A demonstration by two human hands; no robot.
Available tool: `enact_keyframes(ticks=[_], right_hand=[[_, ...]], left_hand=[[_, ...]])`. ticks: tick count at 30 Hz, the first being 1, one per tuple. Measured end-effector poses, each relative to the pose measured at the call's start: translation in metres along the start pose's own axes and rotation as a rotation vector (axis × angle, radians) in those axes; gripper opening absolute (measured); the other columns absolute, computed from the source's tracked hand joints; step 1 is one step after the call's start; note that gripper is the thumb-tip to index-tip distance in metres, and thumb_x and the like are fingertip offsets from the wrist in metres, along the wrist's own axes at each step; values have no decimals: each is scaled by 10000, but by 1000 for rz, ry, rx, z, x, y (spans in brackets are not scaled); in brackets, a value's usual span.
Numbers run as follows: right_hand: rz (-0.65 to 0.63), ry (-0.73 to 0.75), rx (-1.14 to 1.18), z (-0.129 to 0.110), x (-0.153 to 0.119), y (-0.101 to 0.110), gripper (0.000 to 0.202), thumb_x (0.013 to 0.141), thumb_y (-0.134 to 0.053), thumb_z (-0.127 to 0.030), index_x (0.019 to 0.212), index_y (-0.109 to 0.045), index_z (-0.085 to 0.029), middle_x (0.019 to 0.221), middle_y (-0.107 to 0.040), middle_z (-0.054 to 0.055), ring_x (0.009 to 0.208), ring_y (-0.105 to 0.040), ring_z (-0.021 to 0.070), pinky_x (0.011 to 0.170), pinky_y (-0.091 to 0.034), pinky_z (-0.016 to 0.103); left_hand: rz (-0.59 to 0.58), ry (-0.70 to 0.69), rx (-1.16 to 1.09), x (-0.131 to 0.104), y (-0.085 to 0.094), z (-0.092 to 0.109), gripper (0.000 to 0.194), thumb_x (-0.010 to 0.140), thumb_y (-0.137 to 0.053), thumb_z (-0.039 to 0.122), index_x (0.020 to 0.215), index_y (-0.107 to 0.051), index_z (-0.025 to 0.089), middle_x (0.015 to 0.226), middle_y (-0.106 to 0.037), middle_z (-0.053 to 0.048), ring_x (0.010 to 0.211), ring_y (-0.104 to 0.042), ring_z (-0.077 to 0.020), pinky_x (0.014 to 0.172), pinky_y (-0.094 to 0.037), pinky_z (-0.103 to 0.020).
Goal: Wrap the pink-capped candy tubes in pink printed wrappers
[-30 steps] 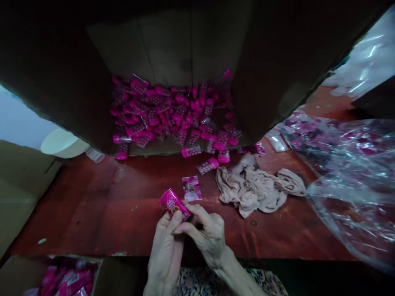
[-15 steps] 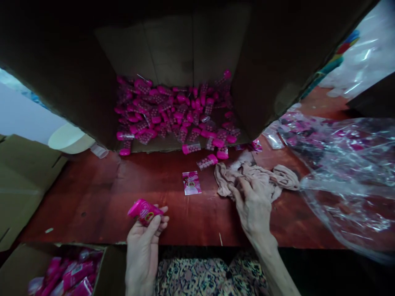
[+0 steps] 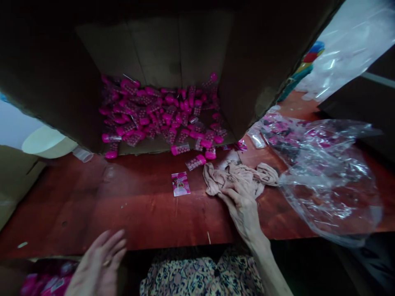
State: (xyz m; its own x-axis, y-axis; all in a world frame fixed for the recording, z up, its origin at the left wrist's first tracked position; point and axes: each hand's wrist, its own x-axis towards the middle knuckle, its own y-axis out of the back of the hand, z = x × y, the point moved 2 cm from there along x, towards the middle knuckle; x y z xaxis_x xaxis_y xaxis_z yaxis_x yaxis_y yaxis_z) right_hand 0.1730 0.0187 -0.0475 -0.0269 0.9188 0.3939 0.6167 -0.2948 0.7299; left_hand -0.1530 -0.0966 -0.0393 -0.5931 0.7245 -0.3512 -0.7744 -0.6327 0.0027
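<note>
A: Your right hand [image 3: 243, 205] is the one doing anything here. It's flat, palm down, on the near edge of the beige cloth [image 3: 239, 181], grip loose and spread over the fabric, not pinched around it as far as I can tell.

B: And which way does the cloth run from there?

A: It's a crumpled strip with its long axis going side to side across the bench [image 3: 138, 209], bunched just beyond your fingertips and trailing off to their right toward the clear plastic bag [image 3: 324, 181]. Your right is touching it; your left is well apart.

B: What's the left doing?

A: Your left hand [image 3: 100, 265] is open and empty, fingers splayed, hovering off the near bench edge above a box of pink packets [image 3: 46, 283]. A lone pink sachet [image 3: 180, 183] lies flat just left of the cloth, between your two hands but closer to the right one. Beyond it, capped pink tubes [image 3: 160, 117] spill from the big cardboard box [image 3: 160, 57].
</note>
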Motion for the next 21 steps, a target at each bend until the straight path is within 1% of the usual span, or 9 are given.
enact_keyframes(ticks=[2,4,6,7,8,10,14,17,21], right_hand=[[49,-15,18,0,-2,-2,242,891,-455,-282,741,-613,-177,748,-571,49,715,-552,188,638,-451,304],[66,-21,28,2,-4,-2,250,899,-442,-308,737,-586,-182,734,-571,37,696,-550,177,628,-448,289],[68,-28,16,4,-4,-2,287,915,-400,-330,722,-559,-189,714,-568,31,688,-546,173,627,-442,282],[71,-31,1,6,-4,-1,312,922,-373,-335,708,-548,-190,701,-565,32,686,-541,175,628,-438,284],[77,-34,-17,7,-3,-1,337,928,-348,-337,691,-540,-192,687,-561,34,683,-535,179,629,-432,290],[85,-42,-51,9,1,-2,368,930,-319,-338,671,-537,-193,675,-564,44,685,-525,192,644,-418,310],[74,-79,-113,12,15,-3,377,914,-331,-334,653,-559,-186,699,-606,73,704,-533,215,693,-390,359],[35,-109,-118,11,28,2,397,896,-394,-338,557,-536,-188,570,-574,45,572,-511,184,605,-371,325],[34,-153,-30,-3,43,10,292,882,-455,-347,692,-600,-180,564,-590,16,518,-523,153,526,-373,273]], left_hand=[[-242,-43,78,-12,-82,13,307,721,-657,298,1010,-633,197,995,-684,-78,886,-627,-223,748,-521,-333],[-465,-180,266,-25,-155,18,275,745,-621,265,1009,-637,188,964,-686,-80,835,-633,-204,747,-518,-339],[-658,-483,475,-33,-208,13,324,742,-592,185,1064,-618,199,984,-670,-80,853,-620,-212,781,-500,-372],[-703,-638,567,-35,-226,7,286,760,-551,157,1033,-629,199,1001,-662,-90,904,-605,-231,821,-478,-402],[-690,-766,618,-35,-239,0,257,785,-498,142,995,-637,194,1013,-657,-100,942,-594,-243,843,-462,-421],[-634,-893,730,-32,-253,-14,289,818,-425,134,1037,-610,171,1060,-642,-129,997,-573,-257,863,-440,-429],[-582,-845,899,-22,-263,-26,326,824,-390,114,1093,-574,131,916,-669,-162,815,-614,-264,740,-456,-396],[-604,-810,921,-19,-267,-21,298,809,-429,122,1061,-589,123,815,-671,-157,734,-618,-259,668,-448,-358],[-722,-785,889,-20,-258,-5,203,791,-520,181,956,-626,131,801,-669,-132,727,-620,-240,645,-444,-317]])
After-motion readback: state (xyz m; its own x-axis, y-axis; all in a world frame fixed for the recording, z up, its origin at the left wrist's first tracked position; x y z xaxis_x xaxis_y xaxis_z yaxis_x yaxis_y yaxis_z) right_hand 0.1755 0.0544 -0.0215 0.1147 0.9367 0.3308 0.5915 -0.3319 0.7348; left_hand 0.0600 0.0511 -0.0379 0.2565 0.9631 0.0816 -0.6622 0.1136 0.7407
